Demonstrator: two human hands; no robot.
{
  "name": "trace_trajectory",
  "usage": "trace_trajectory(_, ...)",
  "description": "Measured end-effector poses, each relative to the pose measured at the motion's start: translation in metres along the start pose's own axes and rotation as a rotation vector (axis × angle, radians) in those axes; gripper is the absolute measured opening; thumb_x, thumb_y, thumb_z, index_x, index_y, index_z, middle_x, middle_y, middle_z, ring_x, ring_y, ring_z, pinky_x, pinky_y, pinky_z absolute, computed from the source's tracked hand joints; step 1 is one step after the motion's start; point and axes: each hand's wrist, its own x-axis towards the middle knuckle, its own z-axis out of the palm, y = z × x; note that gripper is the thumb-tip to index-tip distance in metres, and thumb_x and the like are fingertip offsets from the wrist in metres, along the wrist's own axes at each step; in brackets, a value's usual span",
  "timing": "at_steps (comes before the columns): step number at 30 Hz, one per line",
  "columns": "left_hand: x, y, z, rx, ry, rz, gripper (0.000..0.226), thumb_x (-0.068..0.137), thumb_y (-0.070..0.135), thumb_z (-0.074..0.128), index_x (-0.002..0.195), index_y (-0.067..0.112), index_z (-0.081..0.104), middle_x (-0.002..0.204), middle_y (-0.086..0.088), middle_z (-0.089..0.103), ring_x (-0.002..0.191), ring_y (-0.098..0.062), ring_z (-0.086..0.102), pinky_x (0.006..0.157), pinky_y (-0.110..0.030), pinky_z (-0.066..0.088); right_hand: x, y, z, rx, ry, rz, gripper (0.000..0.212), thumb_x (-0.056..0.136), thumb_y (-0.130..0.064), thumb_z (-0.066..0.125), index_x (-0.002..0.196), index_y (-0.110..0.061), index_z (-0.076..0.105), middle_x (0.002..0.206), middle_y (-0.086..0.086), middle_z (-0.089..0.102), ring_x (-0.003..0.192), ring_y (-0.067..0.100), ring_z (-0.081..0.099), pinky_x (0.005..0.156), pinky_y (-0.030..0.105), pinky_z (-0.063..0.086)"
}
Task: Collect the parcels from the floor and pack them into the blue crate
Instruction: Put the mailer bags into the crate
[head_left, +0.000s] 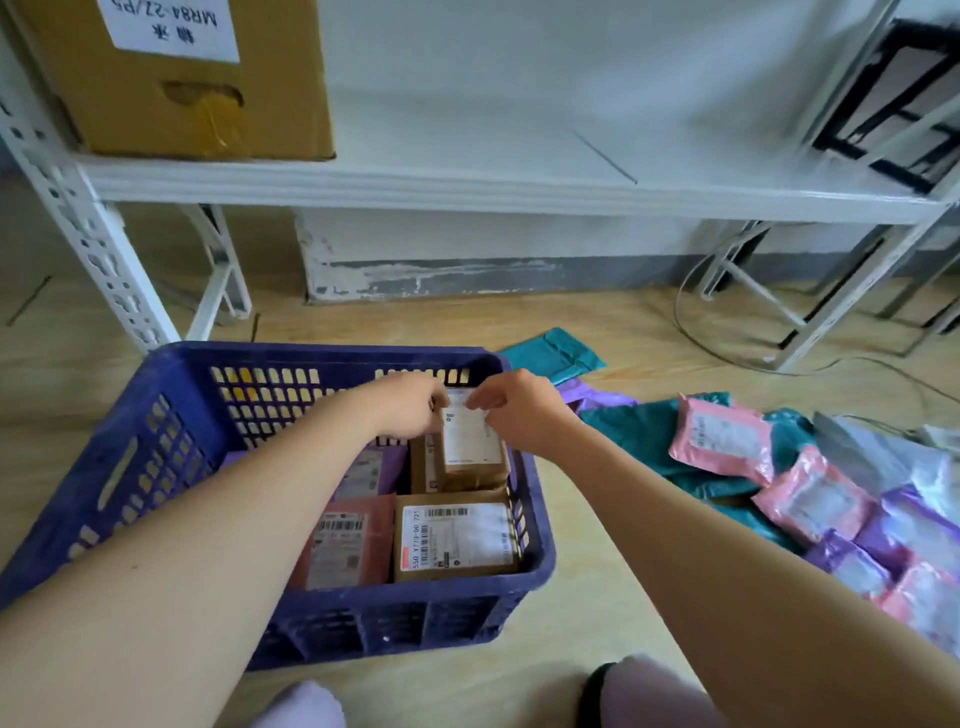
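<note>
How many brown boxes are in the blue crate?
3: near box in the front right corner; upright box at far right, pinched by left hand and right hand; third box just left of it. More may be hidden.

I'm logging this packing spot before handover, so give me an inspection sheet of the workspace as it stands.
Surface: wooden floor, light planks.
Job's things: blue crate holds several parcels, including a labelled box nearest the camera; a brown parcel is held on end at its far right; a mailer pile in pink, teal and purple lies on the floor to the crate's right.
Clutter: nothing seen.
Grips: left hand and right hand both pinch the brown parcel's top edge.
Cables: grey cable loops on the floor near the shelf's right legs.
Surroundings: white metal shelf by the wall, cardboard box on its left end.
</note>
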Motion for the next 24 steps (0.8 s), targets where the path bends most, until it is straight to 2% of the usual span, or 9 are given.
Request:
trace_trajectory(2,-0.004,0.025,-0.005,-0.001,0.021,0.050,0.038,0.094,0.026,0.053,0.132,0.022,0.050,0.134,-0.001,0.052,0.117,-0.021,0.051,0.097,-0.032,0.043,-0.012,0.010,-0.018,-0.005,0.044,0.011,0.041,0.087,0.000,0.042,0.110,-0.019,0.071,0.117,0.001,0.067,0.110,0.021,0.058,0.083,0.023,0.044)
trace_trajectory(5,-0.011,0.061,-0.006,-0.004,0.045,0.121,0.037,0.094,0.022,0.052,0.131,0.019,0.052,0.130,-0.002,0.055,0.113,-0.021,0.054,0.091,-0.030,0.044,-0.031,0.027,-0.039,0.011,0.102,0.044,0.043,0.085,0.000,0.041,0.109,-0.019,0.071,0.117,0.002,0.068,0.111,0.021,0.059,0.093,0.028,0.048)
trace_trajectory(7,-0.013,0.083,-0.004,0.007,0.057,0.158,0.038,0.093,0.024,0.054,0.131,0.020,0.052,0.131,-0.002,0.054,0.111,-0.021,0.055,0.086,-0.027,0.044,-0.044,0.038,-0.052,0.028,0.146,0.072,0.043,0.084,0.000,0.041,0.107,-0.019,0.071,0.113,0.001,0.069,0.109,0.020,0.060,0.092,0.028,0.048)
trace_trajectory(15,-0.023,0.158,0.009,0.036,0.200,0.293,0.037,0.094,0.024,0.051,0.131,0.023,0.050,0.139,-0.001,0.049,0.124,-0.022,0.049,0.094,-0.030,0.040,-0.091,0.095,-0.103,0.055,0.303,0.168,0.040,0.079,0.005,0.044,0.099,-0.013,0.074,0.106,0.005,0.072,0.104,0.022,0.064,0.094,0.029,0.048)
trace_trajectory(21,-0.035,0.201,0.020,-0.010,0.264,0.383,0.037,0.092,0.021,0.051,0.129,0.023,0.052,0.135,0.001,0.053,0.119,-0.019,0.051,0.086,-0.024,0.037,-0.134,0.124,-0.128,0.052,0.382,0.228,0.040,0.081,0.005,0.042,0.098,-0.011,0.074,0.103,0.007,0.072,0.102,0.023,0.064,0.095,0.032,0.048)
trace_trajectory(24,-0.042,0.224,0.024,-0.024,0.276,0.430,0.037,0.091,0.019,0.053,0.127,0.024,0.054,0.132,0.001,0.054,0.118,-0.019,0.052,0.093,-0.028,0.041,-0.156,0.137,-0.140,0.064,0.427,0.268,0.040,0.082,0.004,0.041,0.095,-0.015,0.074,0.100,0.003,0.073,0.099,0.021,0.065,0.092,0.031,0.050)
